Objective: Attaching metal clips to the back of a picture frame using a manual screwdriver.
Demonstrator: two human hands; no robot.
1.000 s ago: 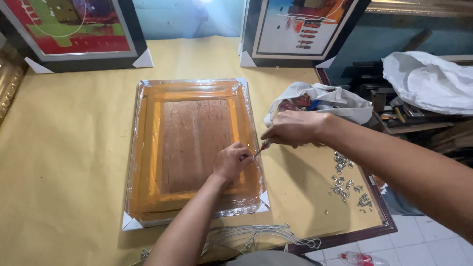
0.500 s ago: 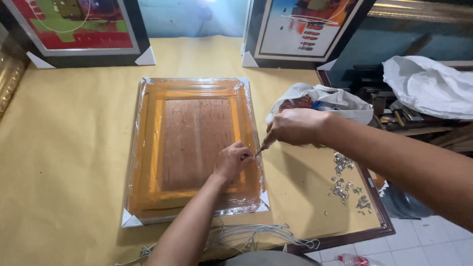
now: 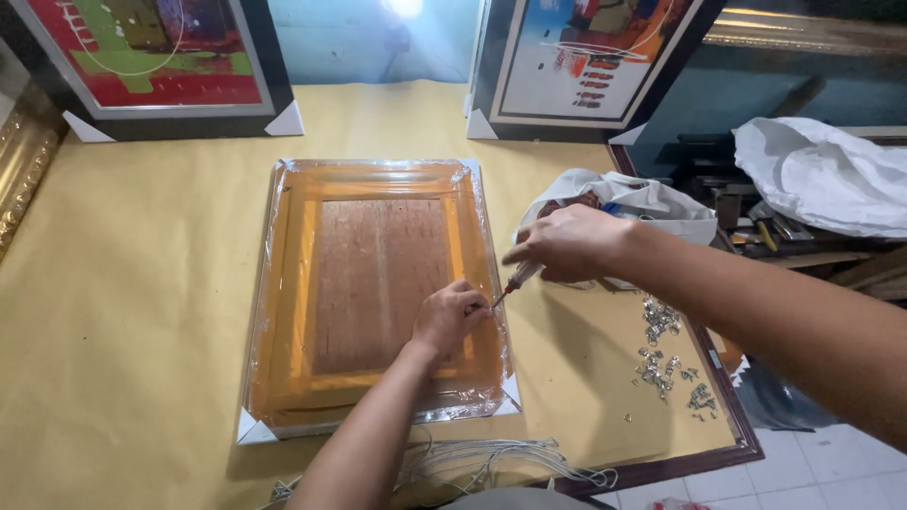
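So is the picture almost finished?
Done: the orange frame wrapped in clear plastic lies face down, white corner guards on. In hand: the right hand drives a screwdriver beside the left hand. Left: small metal hangers and white cord lie unused.

The wrapped frame [image 3: 373,293] is orange with a reddish-brown wood-grain back panel and white corner protectors; the worktop [image 3: 142,283] is mustard yellow; small fittings [image 3: 666,364] are silvery; a bundle of cord [image 3: 491,458] is white; the crumpled bag [image 3: 624,203] is white
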